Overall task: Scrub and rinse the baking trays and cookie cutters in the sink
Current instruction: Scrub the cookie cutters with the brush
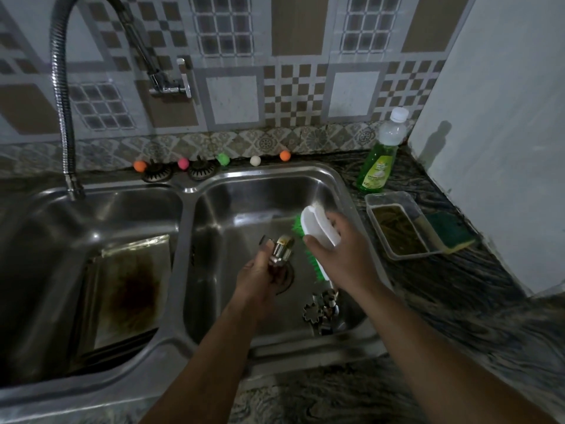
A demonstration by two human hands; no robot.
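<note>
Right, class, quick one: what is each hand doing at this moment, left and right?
Left hand: grips a small metal cookie cutter over the right basin.
Right hand: holds the white scrub brush, green bristles facing the cutter.

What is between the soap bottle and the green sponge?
In the head view, a clear plastic tub sits between the green soap bottle and the green sponge.

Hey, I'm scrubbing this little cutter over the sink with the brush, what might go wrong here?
The left hand holds the small metal cutter right above the open drain; if the grip slips under the brush in the right hand, it may drop in. More cutters lie loose near that drain. The stained baking tray leans in the other basin and may slide.
</note>
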